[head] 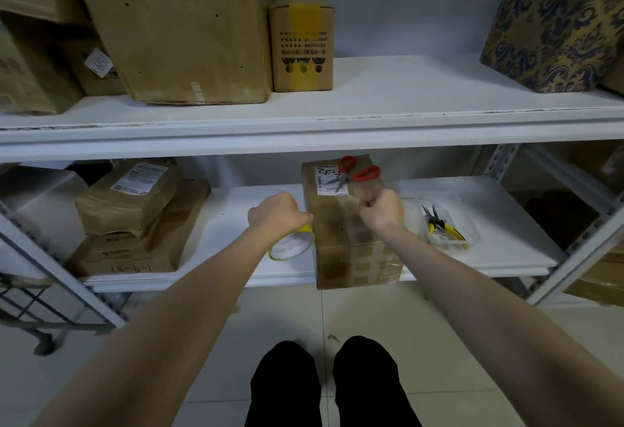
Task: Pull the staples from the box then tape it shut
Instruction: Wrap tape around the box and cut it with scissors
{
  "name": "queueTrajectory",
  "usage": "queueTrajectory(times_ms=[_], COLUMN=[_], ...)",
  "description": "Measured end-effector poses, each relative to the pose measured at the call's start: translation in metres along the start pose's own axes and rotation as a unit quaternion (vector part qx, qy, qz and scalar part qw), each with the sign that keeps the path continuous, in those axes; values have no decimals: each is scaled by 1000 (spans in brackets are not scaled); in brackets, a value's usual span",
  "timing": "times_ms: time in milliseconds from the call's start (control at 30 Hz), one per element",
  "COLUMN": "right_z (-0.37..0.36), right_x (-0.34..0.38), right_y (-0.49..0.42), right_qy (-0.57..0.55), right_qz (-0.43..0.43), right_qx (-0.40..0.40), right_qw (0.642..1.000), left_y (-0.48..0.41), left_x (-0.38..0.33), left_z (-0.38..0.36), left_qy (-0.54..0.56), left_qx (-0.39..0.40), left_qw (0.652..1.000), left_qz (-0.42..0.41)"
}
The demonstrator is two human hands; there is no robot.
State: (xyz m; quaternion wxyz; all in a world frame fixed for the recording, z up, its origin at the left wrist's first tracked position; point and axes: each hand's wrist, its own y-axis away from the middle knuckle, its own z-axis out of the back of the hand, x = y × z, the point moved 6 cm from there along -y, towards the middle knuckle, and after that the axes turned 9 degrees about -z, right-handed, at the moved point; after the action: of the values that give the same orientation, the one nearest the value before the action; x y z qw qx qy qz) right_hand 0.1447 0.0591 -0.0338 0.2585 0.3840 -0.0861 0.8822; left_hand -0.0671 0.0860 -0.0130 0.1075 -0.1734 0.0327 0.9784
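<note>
A taped cardboard box (341, 237) is seen on the lower shelf (236, 224) of a white metal rack, its near end pushed out past the shelf's front edge. It lies directly between the two hands. The left hand (278, 212) is held just off the box's left side, fingers wrapped round a yellow-rimmed tape roll (292, 244) that sits under the wrist, close to the box's side. The right hand (383, 209) is raised over the box's right top edge, closed into a tight pinch on the end of a faint, glossy tape strip (351, 197).

Red-handled scissors (358, 171) are laid on the box's far end, just beyond the right hand's knuckles. Yellow-handled pliers (439, 222) are kept in a clear plastic tray (471, 241) just outside the right hand, with bare shelf beyond it up to the rack's upright. Outside the left hand, a stretch of bare shelf is left before stacked brown parcels (131, 210). Above both hands, headroom is capped by the front lip of the upper shelf (371, 129).
</note>
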Motion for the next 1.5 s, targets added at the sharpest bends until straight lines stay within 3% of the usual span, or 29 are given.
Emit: queueTrajectory(times_ms=[167, 500, 767, 867, 933, 1000, 1300, 1400, 1500], right_z=[-10, -18, -25, -22, -20, -19, -6, -7, -34], right_x=[-17, -25, -14, -5, 2, 5, -1, 1, 1], right_y=[-3, -5, -6, -3, -3, -5, -11, 0, 34], right_qy=[3, 149, 256, 306, 345, 371, 411, 406, 335], right_qz=[23, 95, 119, 131, 134, 131, 98, 172, 253], right_qx=[12, 8, 24, 21, 11, 10, -22, -27, 38], right_qw=[1000, 984, 959, 943, 929, 919, 906, 897, 907], left_y=[-27, -43, -39, -35, -27, -18, 1, 1, 3], left_x=[-4, -7, -8, -29, -47, -53, -46, -37, -32], left_z=[-2, -38, -41, -43, -55, -65, -68, -56, -56], left_qy=[-59, -81, -75, -96, -64, -44, -21, -18, -38], left_qx=[59, 133, 120, 62, 82, 125, 139, 93, 98], left_qw=[997, 988, 990, 991, 977, 967, 976, 987, 988], left_qz=[-6, 23, 30, -76, -185, -215, -169, -129, -111])
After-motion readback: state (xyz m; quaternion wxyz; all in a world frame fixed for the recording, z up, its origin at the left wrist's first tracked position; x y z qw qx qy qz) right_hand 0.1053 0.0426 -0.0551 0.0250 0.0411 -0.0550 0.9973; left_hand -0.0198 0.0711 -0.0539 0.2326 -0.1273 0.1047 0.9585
